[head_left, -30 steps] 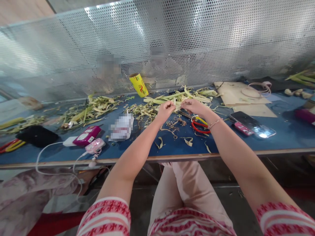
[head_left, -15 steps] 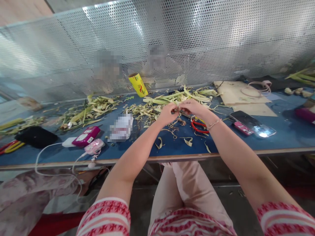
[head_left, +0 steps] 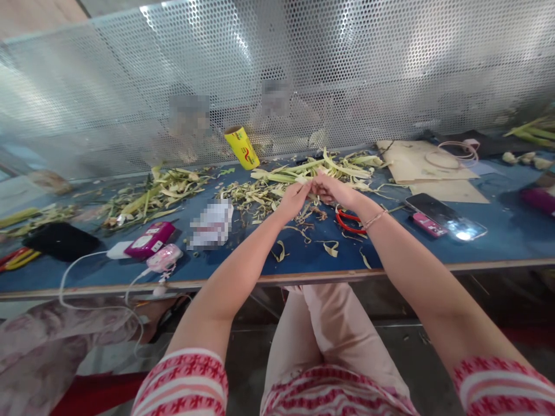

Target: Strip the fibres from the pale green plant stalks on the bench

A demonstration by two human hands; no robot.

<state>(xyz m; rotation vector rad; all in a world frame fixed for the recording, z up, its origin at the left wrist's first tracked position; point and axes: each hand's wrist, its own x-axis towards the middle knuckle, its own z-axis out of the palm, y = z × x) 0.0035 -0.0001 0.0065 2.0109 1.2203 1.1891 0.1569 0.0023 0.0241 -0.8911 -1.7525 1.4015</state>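
Note:
My left hand (head_left: 295, 197) and my right hand (head_left: 330, 188) meet over the table, their fingertips pinched together. Whatever lies between them is too small and covered to make out. Just beyond spreads a pile of pale green plant stalks and leaves (head_left: 347, 167). Shredded trimmings (head_left: 255, 197) lie to the left of my left hand. Below my right wrist are red handles (head_left: 350, 229), apparently of scissors, partly covered by that arm. Curled dry scraps (head_left: 331, 249) lie nearer the table edge.
A tilted yellow tube (head_left: 241, 148) stands against the perforated metal screen (head_left: 143, 110). On the right lie a phone (head_left: 442, 214) and brown cardboard (head_left: 420, 160). Leftward are a purple power adapter (head_left: 151, 240), a white cable (head_left: 65, 289), a black pouch (head_left: 63, 240) and another stalk pile (head_left: 160, 193). Another person's legs show at lower left.
My hands have drawn closer together, with the left fingers straighter and less curled than before. The things on the table lie as they did.

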